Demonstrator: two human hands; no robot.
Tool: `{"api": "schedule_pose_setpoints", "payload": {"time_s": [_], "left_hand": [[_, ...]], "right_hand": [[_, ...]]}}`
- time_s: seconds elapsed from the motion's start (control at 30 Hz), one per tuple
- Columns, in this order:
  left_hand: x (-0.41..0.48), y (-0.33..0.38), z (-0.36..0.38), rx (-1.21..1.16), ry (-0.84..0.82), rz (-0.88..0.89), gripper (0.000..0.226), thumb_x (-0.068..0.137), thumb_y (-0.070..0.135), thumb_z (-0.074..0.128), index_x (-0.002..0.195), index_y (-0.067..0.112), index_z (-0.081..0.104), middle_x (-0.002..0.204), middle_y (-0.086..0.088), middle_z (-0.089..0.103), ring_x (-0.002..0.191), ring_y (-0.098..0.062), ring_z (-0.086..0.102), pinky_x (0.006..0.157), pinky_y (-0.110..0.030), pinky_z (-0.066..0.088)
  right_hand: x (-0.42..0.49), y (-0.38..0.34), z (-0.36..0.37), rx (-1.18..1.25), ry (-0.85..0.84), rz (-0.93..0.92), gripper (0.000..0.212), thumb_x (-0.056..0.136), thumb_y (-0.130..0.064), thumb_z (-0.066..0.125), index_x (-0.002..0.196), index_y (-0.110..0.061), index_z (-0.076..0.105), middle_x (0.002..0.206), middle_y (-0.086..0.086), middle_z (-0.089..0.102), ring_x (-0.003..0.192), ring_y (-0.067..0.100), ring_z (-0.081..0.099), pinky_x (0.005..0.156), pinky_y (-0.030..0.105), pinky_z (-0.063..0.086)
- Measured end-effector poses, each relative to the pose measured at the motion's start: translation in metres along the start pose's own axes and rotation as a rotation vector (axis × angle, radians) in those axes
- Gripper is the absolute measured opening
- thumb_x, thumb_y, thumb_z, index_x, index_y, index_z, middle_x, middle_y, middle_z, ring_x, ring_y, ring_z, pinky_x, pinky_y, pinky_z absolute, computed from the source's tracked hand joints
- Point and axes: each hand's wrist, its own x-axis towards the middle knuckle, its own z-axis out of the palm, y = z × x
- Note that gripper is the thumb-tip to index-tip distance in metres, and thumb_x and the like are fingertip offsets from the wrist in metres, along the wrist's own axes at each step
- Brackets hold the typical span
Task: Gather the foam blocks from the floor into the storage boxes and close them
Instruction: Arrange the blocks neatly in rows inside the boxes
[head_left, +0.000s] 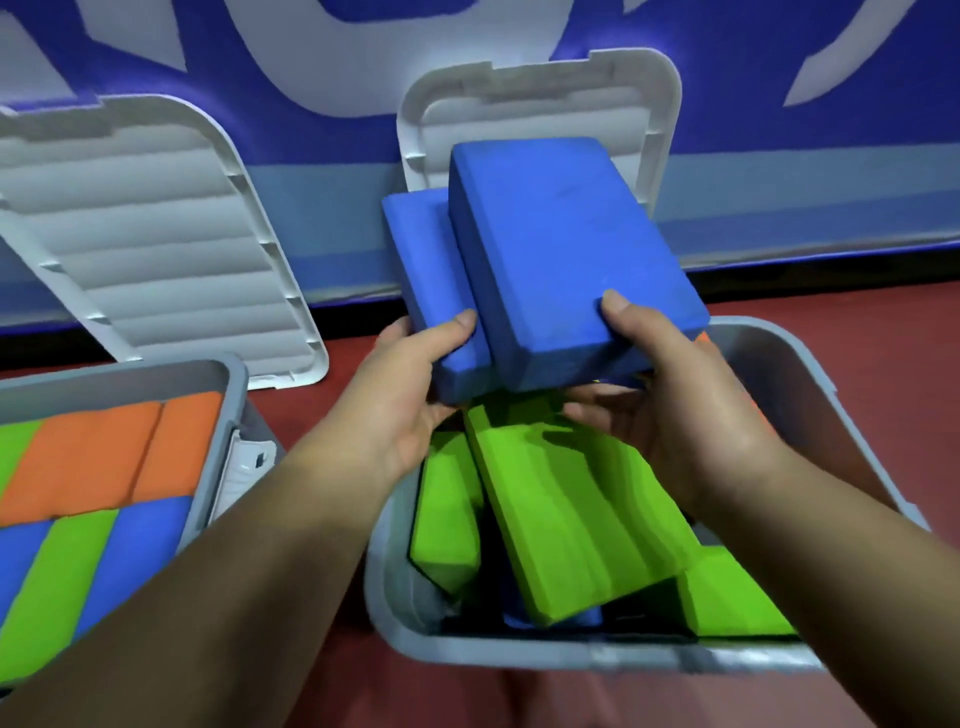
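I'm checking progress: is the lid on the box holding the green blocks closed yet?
No, its white lid stands open behind the grey box, whose green blocks lie uncovered.

left box (156, 370) — cut by left edge | orange block (702, 338) — mostly hidden behind right hand (670, 405)

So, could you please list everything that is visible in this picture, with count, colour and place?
left box: one, grey, on the floor at left
right box: one, grey, on the floor under the hands
lids: two, white, standing open behind the boxes
packed blocks: several, orange, green and blue, in rows in the left box
green blocks: at least three, green, loose in the right box
held blocks: two, blue, above the right box
floor: one, red
wall: one, blue and white, behind
left hand: one, grips the held blocks
right hand: one, grips the held blocks
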Motion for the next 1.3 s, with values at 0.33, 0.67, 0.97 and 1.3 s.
{"api": "schedule_pose_setpoints", "payload": {"time_s": [0.33, 0.67, 0.97, 1.3], "left_hand": [[0.014, 0.005, -0.038, -0.14, -0.018, 0.071, 0.033, 0.093, 0.037, 0.074, 0.121, 0.022, 0.069, 0.092, -0.001, 0.08, 0.074, -0.017, 0.077, 0.064, -0.036, 0.063], [-0.002, 0.023, -0.085, -0.126, 0.022, 0.06, 0.023, 0.096, 0.051, 0.066, 0.09, 0.028, 0.069, 0.071, 0.007, 0.069, 0.055, -0.01, 0.063, 0.05, -0.024, 0.046], [-0.004, 0.028, -0.104, -0.009, 0.05, 0.12, 0.047, 0.098, 0.07, 0.05, 0.105, 0.028, 0.072, 0.081, 0.01, 0.077, 0.073, -0.008, 0.074, 0.067, -0.03, 0.057], [0.005, -0.002, -0.133, 0.049, -0.088, 0.176, 0.066, 0.078, 0.065, 0.074, 0.135, 0.033, 0.062, 0.134, 0.005, 0.07, 0.126, -0.021, 0.066, 0.101, -0.047, 0.057]], "right_hand": [[0.023, 0.016, 0.037, -0.38, -0.109, -0.23, 0.061, 0.086, -0.077, 0.059, 0.136, -0.042, 0.057, 0.129, -0.02, 0.065, 0.105, 0.007, 0.072, 0.083, 0.037, 0.064], [0.017, 0.028, 0.086, -0.384, -0.136, -0.075, 0.061, 0.083, -0.082, 0.051, 0.122, -0.036, 0.06, 0.128, -0.01, 0.064, 0.111, 0.021, 0.068, 0.098, 0.045, 0.057], [0.002, 0.056, 0.107, -0.516, -0.089, -0.034, 0.083, 0.071, -0.086, 0.046, 0.129, -0.03, 0.064, 0.124, -0.004, 0.069, 0.109, 0.023, 0.068, 0.105, 0.049, 0.05], [-0.001, 0.058, 0.121, -0.632, -0.044, -0.043, 0.074, 0.073, -0.079, 0.055, 0.118, -0.023, 0.068, 0.11, -0.003, 0.071, 0.097, 0.028, 0.071, 0.096, 0.05, 0.057]]}}
